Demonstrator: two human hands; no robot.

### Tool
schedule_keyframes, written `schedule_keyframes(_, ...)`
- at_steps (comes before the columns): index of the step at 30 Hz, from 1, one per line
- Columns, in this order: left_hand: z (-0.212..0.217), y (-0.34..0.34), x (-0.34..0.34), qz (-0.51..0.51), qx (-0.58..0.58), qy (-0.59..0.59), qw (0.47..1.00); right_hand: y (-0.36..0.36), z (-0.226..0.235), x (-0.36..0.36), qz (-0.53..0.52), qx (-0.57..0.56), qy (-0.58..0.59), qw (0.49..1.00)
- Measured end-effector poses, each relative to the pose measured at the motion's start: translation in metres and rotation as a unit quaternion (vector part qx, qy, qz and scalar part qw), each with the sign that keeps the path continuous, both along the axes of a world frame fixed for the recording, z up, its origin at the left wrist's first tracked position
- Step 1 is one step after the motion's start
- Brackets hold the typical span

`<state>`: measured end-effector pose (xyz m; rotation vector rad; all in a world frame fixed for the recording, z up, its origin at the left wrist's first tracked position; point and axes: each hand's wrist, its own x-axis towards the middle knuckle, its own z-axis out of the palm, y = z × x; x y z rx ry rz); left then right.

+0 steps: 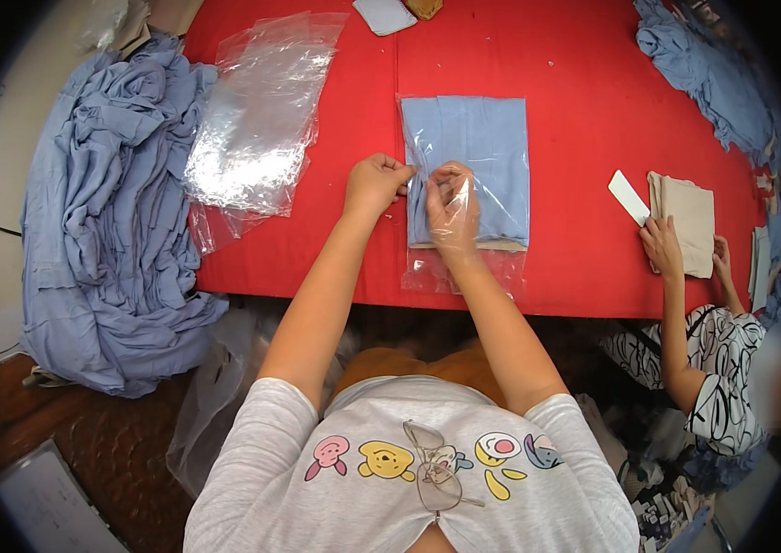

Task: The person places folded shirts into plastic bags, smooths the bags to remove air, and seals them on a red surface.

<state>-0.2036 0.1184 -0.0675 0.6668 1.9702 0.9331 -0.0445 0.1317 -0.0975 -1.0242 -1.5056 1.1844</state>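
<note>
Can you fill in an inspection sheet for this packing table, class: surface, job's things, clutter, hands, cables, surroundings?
Surface: red table, mostly bare in the middle.
Job's things: folded blue cloth lying inside a clear plastic bag.
Clutter: stack of empty clear bags; heap of blue cloths at the left; another blue heap at the far right.
Hands: left hand pinches the bag's edge; right hand is inside the bag, on the cloth.
Cables: nothing seen.
Surroundings: another person's hand beside a beige folded piece.
</note>
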Motion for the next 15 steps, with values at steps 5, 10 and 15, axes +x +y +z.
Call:
schedule_keyframes(5, -0.007, 0.002, 0.003, 0.002, 0.003, 0.039, 0.999, 0.001, -0.01, 0.004, 0.024, 0.052, 0.064, 0.996)
schedule_keyframes(10, -0.012, -0.002, -0.002, 0.017, 0.03, -0.028, 0.999, 0.005, -0.011, 0.012, 0.138, 0.076, 0.018, 0.987)
schedule_keyframes(15, -0.012, -0.014, -0.013, 0.041, 0.074, -0.152, 0.985, 0.005, 0.009, 0.005, 0.064, -0.091, 0.034, 0.993)
